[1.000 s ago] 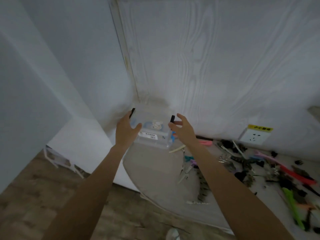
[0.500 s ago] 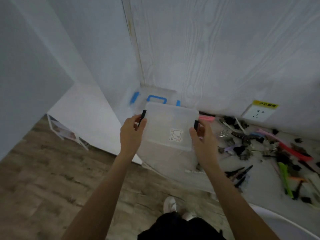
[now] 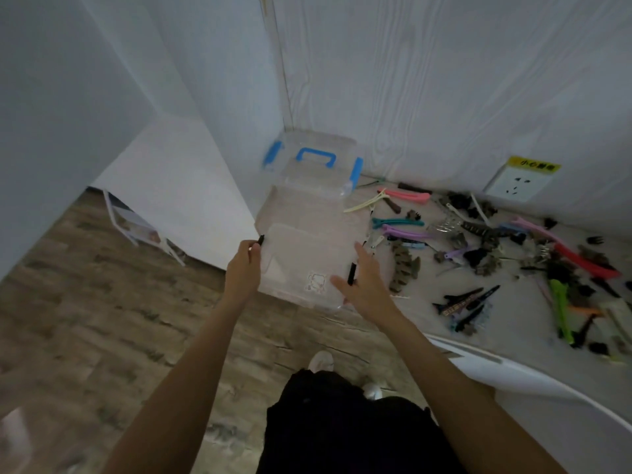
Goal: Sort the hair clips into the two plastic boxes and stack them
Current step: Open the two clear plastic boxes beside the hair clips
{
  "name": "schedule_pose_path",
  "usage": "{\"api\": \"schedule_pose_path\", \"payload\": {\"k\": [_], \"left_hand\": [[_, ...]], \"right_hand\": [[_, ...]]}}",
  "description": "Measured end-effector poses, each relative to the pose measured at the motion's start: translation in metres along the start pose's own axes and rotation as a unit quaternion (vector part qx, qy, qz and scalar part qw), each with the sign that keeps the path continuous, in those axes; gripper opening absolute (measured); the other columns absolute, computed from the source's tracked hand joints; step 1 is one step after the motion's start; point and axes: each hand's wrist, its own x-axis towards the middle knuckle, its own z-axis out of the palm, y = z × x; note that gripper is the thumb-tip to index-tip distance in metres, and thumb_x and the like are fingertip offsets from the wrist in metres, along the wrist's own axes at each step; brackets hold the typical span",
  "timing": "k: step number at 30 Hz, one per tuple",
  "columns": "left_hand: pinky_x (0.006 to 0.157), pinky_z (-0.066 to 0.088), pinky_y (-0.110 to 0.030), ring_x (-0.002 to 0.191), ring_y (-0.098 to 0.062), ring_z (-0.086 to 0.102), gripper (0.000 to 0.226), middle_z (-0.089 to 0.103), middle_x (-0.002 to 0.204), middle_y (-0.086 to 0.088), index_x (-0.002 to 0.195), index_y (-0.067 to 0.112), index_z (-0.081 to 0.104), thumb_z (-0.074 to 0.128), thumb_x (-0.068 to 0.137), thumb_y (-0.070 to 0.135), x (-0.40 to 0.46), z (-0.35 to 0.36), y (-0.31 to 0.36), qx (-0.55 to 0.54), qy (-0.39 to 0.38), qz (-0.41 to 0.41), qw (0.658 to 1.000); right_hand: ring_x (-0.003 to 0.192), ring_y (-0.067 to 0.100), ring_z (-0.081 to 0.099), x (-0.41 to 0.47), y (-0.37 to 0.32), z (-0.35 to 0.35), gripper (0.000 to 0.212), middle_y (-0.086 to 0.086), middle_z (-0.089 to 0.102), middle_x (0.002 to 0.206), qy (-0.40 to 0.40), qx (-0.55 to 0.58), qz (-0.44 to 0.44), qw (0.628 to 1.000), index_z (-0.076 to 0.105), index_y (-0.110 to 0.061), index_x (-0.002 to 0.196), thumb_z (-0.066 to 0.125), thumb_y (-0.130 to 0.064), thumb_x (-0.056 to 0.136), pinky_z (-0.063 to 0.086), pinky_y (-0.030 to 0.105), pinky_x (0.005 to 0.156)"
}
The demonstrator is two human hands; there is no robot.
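Observation:
A clear plastic box with black latches (image 3: 307, 248) is at the table's left front edge, and I hold it between both hands. My left hand (image 3: 244, 268) pinches its left black latch. My right hand (image 3: 364, 285) lies against its right side by the other latch, fingers fairly straight. Behind it, in the wall corner, stands a second clear box with a blue handle and blue latches (image 3: 316, 155). Many hair clips (image 3: 478, 234) of several colours lie scattered on the white table (image 3: 513, 340) to the right.
Walls close in behind and to the left of the boxes. A wall socket (image 3: 518, 183) with a yellow label sits above the clips. The table's curved front edge (image 3: 513, 364) runs to the right. Below are a wooden floor (image 3: 102, 302) and my shoe (image 3: 319, 360).
Both hands took the black-latched box off the blue-handled box and brought it down toward me, to the table's front edge. My right hand's fingers have straightened.

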Motion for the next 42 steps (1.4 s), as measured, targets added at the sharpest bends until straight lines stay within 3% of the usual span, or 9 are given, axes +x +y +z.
{"api": "schedule_pose_path", "payload": {"k": [3, 6, 11, 16, 21, 25, 29, 36, 42], "left_hand": [[0.079, 0.038, -0.039, 0.102, -0.040, 0.054, 0.032, 0.059, 0.110, -0.025, 0.119, 0.002, 0.046, 0.029, 0.100, 0.021, 0.010, -0.003, -0.005, -0.011, -0.033, 0.002, 0.999], [0.078, 0.039, -0.039, 0.100, -0.038, 0.055, 0.031, 0.060, 0.109, -0.024, 0.119, 0.004, 0.047, 0.029, 0.101, 0.022, 0.020, -0.006, -0.006, -0.010, -0.044, 0.021, 0.999], [0.075, 0.036, -0.036, 0.098, -0.036, 0.055, 0.031, 0.060, 0.107, -0.021, 0.119, 0.006, 0.047, 0.030, 0.100, 0.023, 0.032, -0.010, -0.009, -0.038, -0.048, 0.011, 0.998], [0.073, 0.035, -0.032, 0.091, -0.028, 0.052, 0.030, 0.057, 0.103, -0.015, 0.114, 0.009, 0.050, 0.029, 0.100, 0.024, 0.042, -0.018, -0.016, -0.098, -0.062, -0.011, 0.993], [0.074, 0.035, -0.032, 0.088, -0.023, 0.050, 0.028, 0.054, 0.094, -0.006, 0.115, 0.013, 0.051, 0.032, 0.099, 0.027, 0.055, -0.030, -0.018, -0.138, -0.055, -0.043, 0.988], [0.071, 0.036, -0.033, 0.083, -0.025, 0.051, 0.025, 0.053, 0.086, -0.006, 0.108, 0.013, 0.052, 0.032, 0.099, 0.026, 0.061, -0.041, -0.034, -0.160, 0.002, -0.053, 0.986], [0.070, 0.035, -0.032, 0.081, -0.025, 0.048, 0.030, 0.054, 0.093, -0.011, 0.110, 0.007, 0.051, 0.029, 0.101, 0.025, 0.055, -0.059, -0.048, -0.161, 0.091, -0.054, 0.981], [0.069, 0.033, -0.033, 0.080, -0.024, 0.047, 0.031, 0.050, 0.084, -0.005, 0.101, 0.005, 0.051, 0.026, 0.101, 0.024, 0.037, -0.082, -0.038, -0.127, 0.199, -0.072, 0.969], [0.062, 0.035, -0.035, 0.075, -0.026, 0.051, 0.030, 0.062, 0.091, -0.017, 0.109, 0.004, 0.054, 0.030, 0.101, 0.020, 0.031, -0.084, -0.039, 0.003, 0.234, 0.017, 0.972]], "right_hand": [[0.143, 0.033, 0.001, 0.011, -0.003, 0.001, 0.113, 0.005, -0.023, 0.154, -0.063, -0.278, -0.043, 0.957, -0.004, -0.041, 0.144, 0.068, -0.069, 0.061, 0.014, 0.052, 0.114], [0.140, 0.034, -0.024, 0.027, -0.013, 0.006, 0.120, 0.011, -0.031, 0.151, -0.077, -0.405, -0.105, 0.905, -0.007, -0.040, 0.144, 0.064, -0.078, 0.054, -0.010, 0.057, 0.113], [0.140, 0.036, -0.021, 0.039, -0.021, 0.017, 0.129, 0.016, -0.025, 0.152, -0.115, -0.415, -0.097, 0.897, -0.019, -0.038, 0.142, 0.066, -0.076, 0.054, -0.008, 0.058, 0.112], [0.141, 0.036, -0.008, 0.044, -0.024, 0.024, 0.117, 0.015, -0.008, 0.153, -0.053, -0.365, -0.139, 0.919, -0.003, -0.041, 0.143, 0.070, -0.070, 0.057, 0.012, 0.053, 0.115], [0.139, 0.040, -0.004, 0.047, -0.035, 0.033, 0.102, 0.020, 0.001, 0.151, 0.020, -0.385, -0.221, 0.896, 0.012, -0.042, 0.138, 0.070, -0.061, 0.057, 0.016, 0.061, 0.110], [0.140, 0.034, -0.003, 0.050, -0.037, 0.013, 0.098, 0.014, 0.003, 0.151, 0.073, -0.313, -0.189, 0.928, 0.019, -0.042, 0.138, 0.072, -0.059, 0.057, 0.011, 0.057, 0.112], [0.139, 0.031, 0.003, 0.050, -0.015, -0.016, 0.099, 0.009, 0.006, 0.149, 0.103, -0.276, -0.141, 0.945, 0.026, -0.037, 0.138, 0.077, -0.055, 0.055, 0.025, 0.057, 0.108], [0.142, 0.036, -0.008, 0.058, 0.008, -0.009, 0.100, 0.014, -0.006, 0.154, 0.039, -0.356, -0.088, 0.929, 0.019, -0.040, 0.141, 0.074, -0.057, 0.059, 0.013, 0.057, 0.112], [0.141, 0.038, -0.015, 0.086, 0.004, 0.024, 0.101, 0.017, -0.016, 0.153, -0.070, -0.432, -0.085, 0.895, 0.012, -0.040, 0.143, 0.071, -0.058, 0.063, 0.003, 0.055, 0.114]]}}
